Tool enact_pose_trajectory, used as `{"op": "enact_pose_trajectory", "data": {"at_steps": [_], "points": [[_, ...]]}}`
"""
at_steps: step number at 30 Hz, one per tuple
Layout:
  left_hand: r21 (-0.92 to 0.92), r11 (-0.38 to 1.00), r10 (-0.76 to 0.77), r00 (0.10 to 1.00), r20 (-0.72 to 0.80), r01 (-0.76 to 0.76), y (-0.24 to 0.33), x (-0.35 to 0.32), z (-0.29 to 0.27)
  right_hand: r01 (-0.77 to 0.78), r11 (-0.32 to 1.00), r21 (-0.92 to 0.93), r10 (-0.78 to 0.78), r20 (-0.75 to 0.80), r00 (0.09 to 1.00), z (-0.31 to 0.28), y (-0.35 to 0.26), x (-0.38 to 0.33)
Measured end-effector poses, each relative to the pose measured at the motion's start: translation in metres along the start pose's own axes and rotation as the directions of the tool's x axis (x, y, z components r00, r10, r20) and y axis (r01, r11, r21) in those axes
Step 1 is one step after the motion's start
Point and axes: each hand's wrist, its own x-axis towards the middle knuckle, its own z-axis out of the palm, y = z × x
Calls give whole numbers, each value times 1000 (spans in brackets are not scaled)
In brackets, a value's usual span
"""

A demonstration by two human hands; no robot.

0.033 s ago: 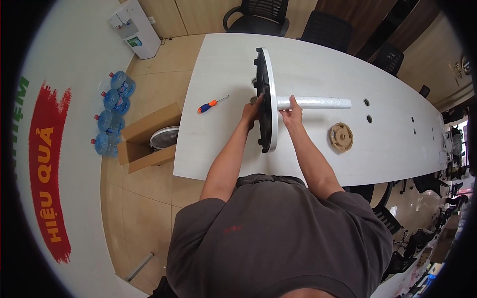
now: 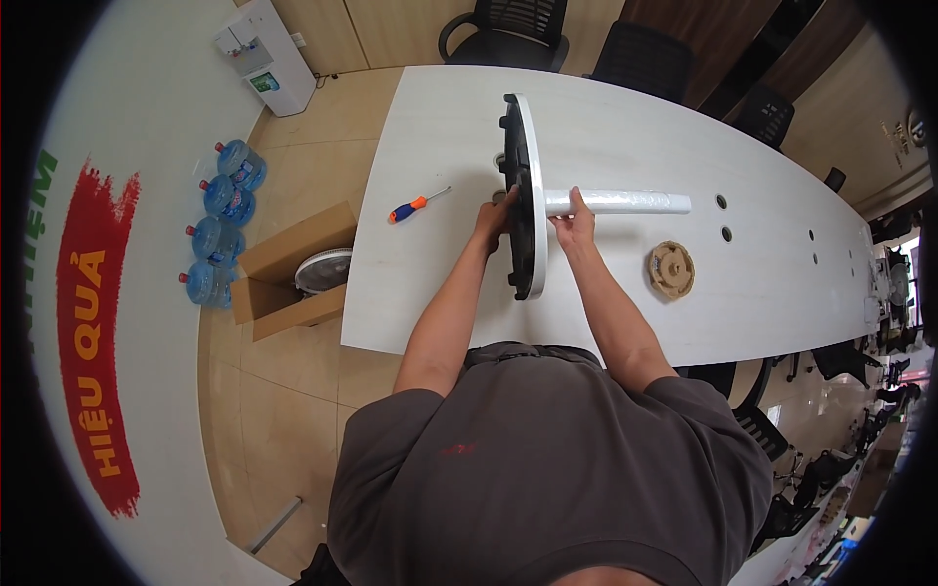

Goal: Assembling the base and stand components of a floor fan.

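Observation:
A round fan base (image 2: 533,195) stands on its edge above the table, its white top facing right and its black, footed underside facing left. From its middle a pole (image 2: 625,202) wrapped in white film runs out to the right. My right hand (image 2: 576,227) is closed round the pole close to the base, thumb on top. Against the middle of the underside is my left hand (image 2: 494,221), fingers bent together; whatever they pinch there is hidden. Left of them lies a screwdriver (image 2: 408,209) with an orange and blue handle.
On the white table (image 2: 440,293) a round brown moulded-pulp piece (image 2: 671,271) lies to the right. A cardboard box (image 2: 283,313) holding a white fan grille (image 2: 324,271) is on the floor at left. Water bottles (image 2: 217,241), a dispenser (image 2: 264,59) and black chairs (image 2: 508,39) stand around.

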Motion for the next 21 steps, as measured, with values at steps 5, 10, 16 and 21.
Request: {"op": "enact_pose_trajectory", "data": {"at_steps": [5,10,16,21], "points": [[-94,922,384,916,113,-375,-16,1,2,-5,1000,1,5,-7,1000,-3,-2,3],[302,661,693,713,106,-687,-25,-7,-3,-55,994,90,56,-5,998,-12,-4,17],[143,934,329,944,20,-328,-11,-16,1,-18,998,58,20,-47,999,-6,-3,1],[-189,982,14,993,119,8,-11,0,1,-14,1000,19,15,-43,999,-1,-2,1]]}}
